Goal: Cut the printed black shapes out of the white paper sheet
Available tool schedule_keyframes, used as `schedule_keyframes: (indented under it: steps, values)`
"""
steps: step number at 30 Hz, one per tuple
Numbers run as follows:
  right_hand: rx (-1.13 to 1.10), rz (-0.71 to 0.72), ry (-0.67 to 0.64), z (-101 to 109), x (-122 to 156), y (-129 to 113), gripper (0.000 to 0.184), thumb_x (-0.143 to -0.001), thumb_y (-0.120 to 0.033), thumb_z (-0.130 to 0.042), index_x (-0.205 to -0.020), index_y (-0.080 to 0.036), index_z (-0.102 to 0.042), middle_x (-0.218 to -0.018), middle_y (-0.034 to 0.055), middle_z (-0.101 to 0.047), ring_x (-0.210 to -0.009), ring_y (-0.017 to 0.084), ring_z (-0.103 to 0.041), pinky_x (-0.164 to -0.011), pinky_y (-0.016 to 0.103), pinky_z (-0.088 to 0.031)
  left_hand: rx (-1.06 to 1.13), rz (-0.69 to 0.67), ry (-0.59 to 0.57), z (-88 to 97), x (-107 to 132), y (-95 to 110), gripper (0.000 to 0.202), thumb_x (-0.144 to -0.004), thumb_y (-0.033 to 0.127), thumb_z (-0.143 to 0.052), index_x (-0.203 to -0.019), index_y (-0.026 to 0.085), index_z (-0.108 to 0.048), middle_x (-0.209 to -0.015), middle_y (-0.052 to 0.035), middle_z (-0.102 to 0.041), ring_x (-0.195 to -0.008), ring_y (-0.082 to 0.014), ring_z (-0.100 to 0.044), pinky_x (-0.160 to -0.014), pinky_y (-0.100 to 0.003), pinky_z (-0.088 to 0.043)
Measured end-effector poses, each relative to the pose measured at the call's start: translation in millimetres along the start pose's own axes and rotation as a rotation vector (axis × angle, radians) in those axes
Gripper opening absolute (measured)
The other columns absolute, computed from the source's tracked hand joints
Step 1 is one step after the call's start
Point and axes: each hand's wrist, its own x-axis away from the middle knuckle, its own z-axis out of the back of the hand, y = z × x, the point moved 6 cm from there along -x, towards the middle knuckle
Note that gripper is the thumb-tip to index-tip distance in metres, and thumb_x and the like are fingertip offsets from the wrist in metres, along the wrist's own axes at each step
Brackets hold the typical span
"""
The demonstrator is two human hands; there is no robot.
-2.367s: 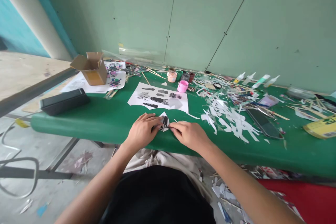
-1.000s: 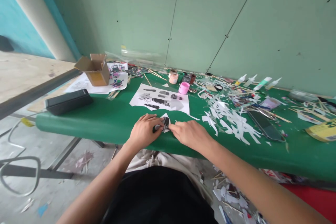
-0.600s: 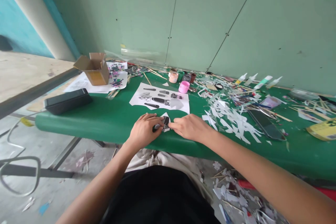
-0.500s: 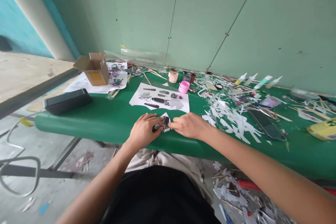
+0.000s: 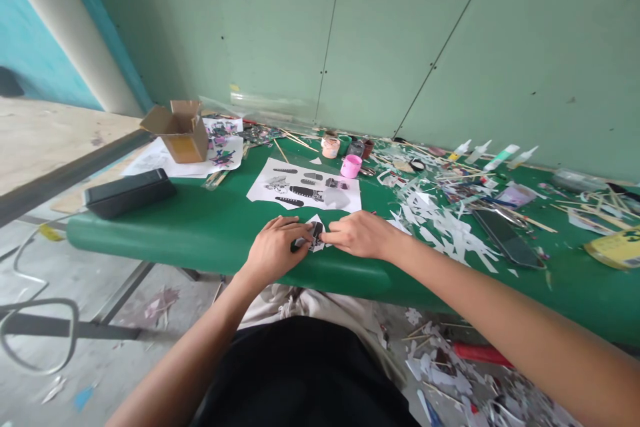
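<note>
A small piece of white paper (image 5: 317,226) with black printed shapes lies near the front edge of the green-covered table (image 5: 200,233). My left hand (image 5: 276,241) is closed over its left side, thumb and fingers pinning it down. From the right, my right hand (image 5: 361,235) meets the same paper with bent fingers pressed together. Whatever those fingers hold, if anything, is too small or hidden to make out. Just beyond both hands lies a larger white sheet (image 5: 260,188) printed with black and grey shapes.
Paint pots, one of them pink (image 5: 351,166), stand behind the sheet. White paper scraps (image 5: 440,223), a dark phone (image 5: 507,237) and thin sticks spread to the right. An open cardboard box (image 5: 184,145) and a dark grey case (image 5: 129,193) are at left. Glue bottles (image 5: 501,157) line the wall.
My right hand has shifted very slightly, its wrist a little higher in the picture. My left hand and the small paper stay practically in place.
</note>
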Motion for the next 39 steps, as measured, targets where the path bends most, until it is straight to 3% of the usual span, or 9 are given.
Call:
schedule_keyframes:
  steps: [17, 27, 39]
  values:
    - [0.012, -0.027, -0.113, 5.4, -2.8, -0.1, 0.027, -0.094, -0.016, -0.041, -0.101, -0.021, -0.067, -0.079, 0.003, -0.066, -0.062, 0.013, -0.053, -0.051, 0.029, -0.016, -0.012, -0.015, 0.019, 1.8, 0.4, 1.9, 0.018, -0.085, 0.021, -0.058, -0.092, 0.03, -0.071, -0.116, 0.0078, -0.071, -0.116, -0.0222, -0.061, -0.102, -0.041, -0.045]
    - [-0.067, -0.486, -0.121, 11.5, 10.5, -28.2, 0.029, -0.096, -0.017, -0.037, -0.108, -0.022, -0.063, -0.076, 0.0042, -0.066, -0.054, 0.013, -0.058, -0.047, 0.028, -0.021, -0.081, -0.06, 0.023, 5.4, 0.6, 8.4, 0.023, -0.087, 0.024, -0.057, -0.099, 0.033, -0.075, -0.111, -0.0009, -0.068, -0.099, -0.0216, -0.06, -0.091, -0.04, -0.049]
    - [-0.14, -0.595, -0.094, 2.4, 38.0, -20.1, 0.03, -0.097, -0.024, -0.039, -0.102, -0.023, -0.068, -0.078, 0.0028, -0.068, -0.057, 0.013, -0.06, -0.048, 0.028, -0.018, -0.055, -0.045, 0.02, 7.3, 1.7, 9.2, 0.021, -0.086, 0.024, -0.059, -0.099, 0.032, -0.074, -0.109, -0.0013, -0.066, -0.096, -0.0211, -0.059, -0.09, -0.039, -0.049]
